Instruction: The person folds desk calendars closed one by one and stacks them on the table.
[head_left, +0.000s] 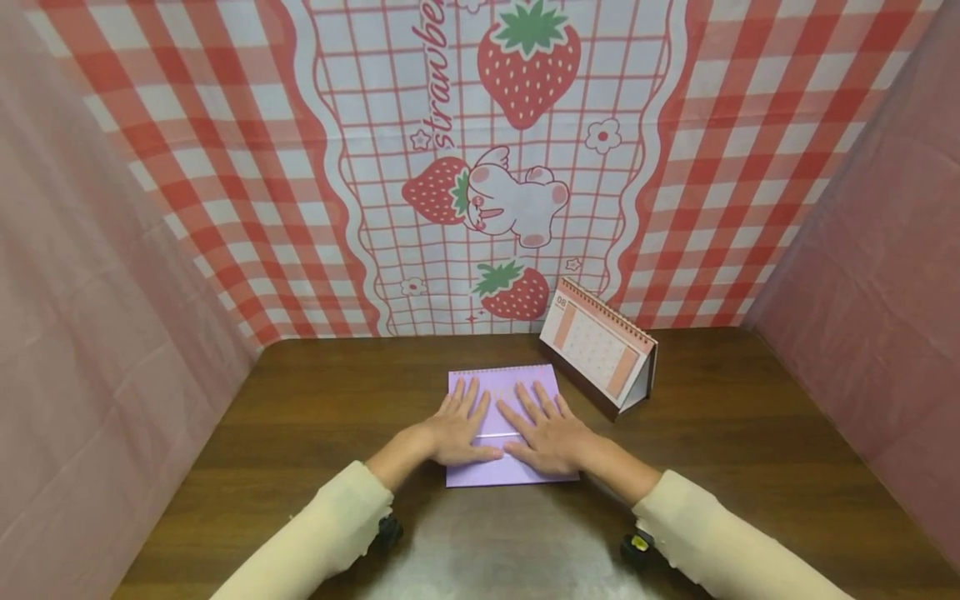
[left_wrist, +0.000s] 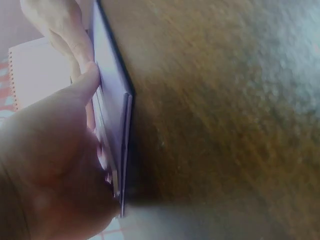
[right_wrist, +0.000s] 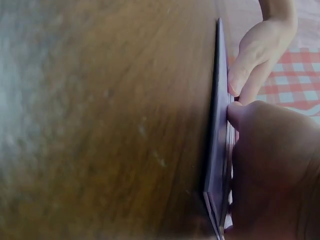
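Left grip [head_left: 459,432] and right grip [head_left: 550,437], spread wide, clasping nothing, rest on a smooth, rectangular, wire-bound purple pad [head_left: 495,474].

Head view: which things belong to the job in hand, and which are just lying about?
Likely in the job:
- purple booklet
- left hand and right hand, resting on it

Probably just there:
- desk calendar, standing to the right
- strawberry cloth, hanging behind

Wears pale cream sleeves [head_left: 311,533].
Carries small black device [head_left: 388,534] beneath each cuff [head_left: 666,500]; shows yellow patch [head_left: 640,543] on right one.
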